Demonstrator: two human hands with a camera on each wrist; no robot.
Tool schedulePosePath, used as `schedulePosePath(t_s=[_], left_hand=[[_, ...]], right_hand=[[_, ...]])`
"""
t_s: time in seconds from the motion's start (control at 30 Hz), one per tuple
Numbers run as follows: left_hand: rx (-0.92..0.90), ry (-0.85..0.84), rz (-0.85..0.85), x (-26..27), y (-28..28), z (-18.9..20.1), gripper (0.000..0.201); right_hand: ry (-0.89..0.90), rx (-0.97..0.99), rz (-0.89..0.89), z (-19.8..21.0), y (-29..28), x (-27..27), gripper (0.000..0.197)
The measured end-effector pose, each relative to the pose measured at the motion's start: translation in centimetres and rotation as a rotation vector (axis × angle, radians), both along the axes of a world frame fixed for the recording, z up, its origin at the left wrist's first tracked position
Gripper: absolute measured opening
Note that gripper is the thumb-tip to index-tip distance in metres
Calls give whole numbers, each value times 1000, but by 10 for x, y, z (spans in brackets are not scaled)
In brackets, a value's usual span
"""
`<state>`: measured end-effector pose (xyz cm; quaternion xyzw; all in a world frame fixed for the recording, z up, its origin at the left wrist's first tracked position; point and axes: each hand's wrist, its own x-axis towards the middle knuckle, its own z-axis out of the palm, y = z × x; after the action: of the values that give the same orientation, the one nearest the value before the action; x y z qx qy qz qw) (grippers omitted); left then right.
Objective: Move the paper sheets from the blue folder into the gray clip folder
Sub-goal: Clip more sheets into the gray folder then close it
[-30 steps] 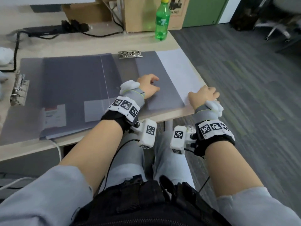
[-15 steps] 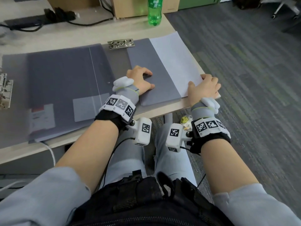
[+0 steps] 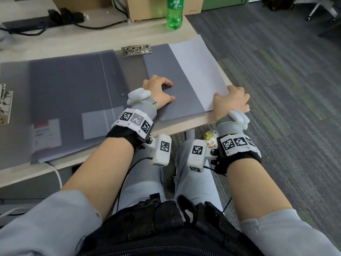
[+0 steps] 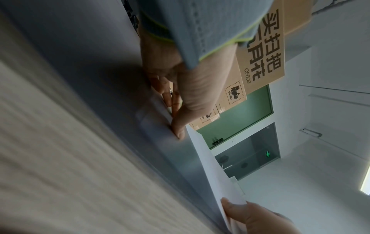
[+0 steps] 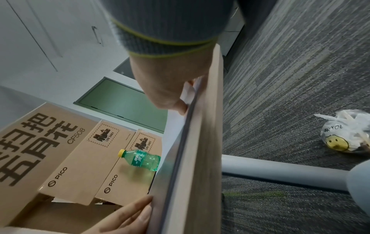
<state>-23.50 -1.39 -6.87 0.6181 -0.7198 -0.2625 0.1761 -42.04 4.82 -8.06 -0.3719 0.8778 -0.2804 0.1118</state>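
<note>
An open bluish-gray folder [image 3: 70, 93] with a label lies on the left of the desk. To its right is the gray clip folder [image 3: 177, 74], its metal clip [image 3: 137, 50] at the far edge. White paper sheets [image 3: 197, 71] stick out to the right from under its gray panel. My left hand [image 3: 165, 91] presses bent fingers and thumb down on that panel [image 4: 120, 110]. My right hand [image 3: 230, 100] grips the near right corner of the sheets [image 4: 210, 166] at the desk corner, thumb on top. The right wrist view shows the paper edge [image 5: 176, 120] beside that hand [image 5: 170, 95].
A green bottle [image 3: 174, 12] and cardboard boxes [image 3: 147, 6] stand at the back, a power strip with cables [image 3: 27, 24] at the back left. A second metal binder clip [image 3: 5, 104] sits at the far left. The desk edge [image 3: 184, 124] is close; a smiley bag [image 5: 340, 137] lies on the carpet.
The white sheets have slid further right out from under the gray panel, drawn by my right hand. My left hand has stayed pressed on the panel.
</note>
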Motion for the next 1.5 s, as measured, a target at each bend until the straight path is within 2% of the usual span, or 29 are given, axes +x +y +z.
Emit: schedulePosePath(t_s=[0.3, 0.6, 0.7, 0.8, 0.9, 0.97, 1.1, 1.27, 1.33, 1.37, 1.47, 1.5], left_hand=[[-1, 0, -5, -1, 2, 1, 45], [-3, 0, -3, 0, 2, 2, 45], [-6, 3, -7, 0, 3, 2, 45], [-5, 4, -10, 0, 3, 1, 44], [-4, 4, -10, 0, 2, 1, 45], [-3, 3, -8, 0, 2, 1, 45], [-7, 2, -11, 0, 1, 0, 45], [-9, 2, -16, 0, 0, -2, 45], [-8, 1, -20, 0, 0, -2, 44], [-9, 1, -20, 1, -1, -2, 44], [-13, 10, -30, 2, -1, -3, 43], [-9, 18, -36, 3, -1, -4, 43]], right_hand=[[-40, -29, 9, 5, 2, 4, 33], [40, -73, 61, 2, 4, 4, 11], [16, -69, 51, 2, 4, 4, 10], [-34, -86, 45, 3, 4, 5, 27], [-17, -159, 75, 3, 5, 6, 10], [1, -205, 117, 4, 6, 8, 9], [-135, -318, 101, 10, 4, 11, 21], [-387, -373, 15, 16, 9, 14, 56], [-471, -384, -47, 14, 8, 12, 62], [-514, -385, -89, 13, 6, 12, 59], [-729, -439, -151, 17, 3, 11, 20], [-835, -484, -142, 18, 3, 11, 13]])
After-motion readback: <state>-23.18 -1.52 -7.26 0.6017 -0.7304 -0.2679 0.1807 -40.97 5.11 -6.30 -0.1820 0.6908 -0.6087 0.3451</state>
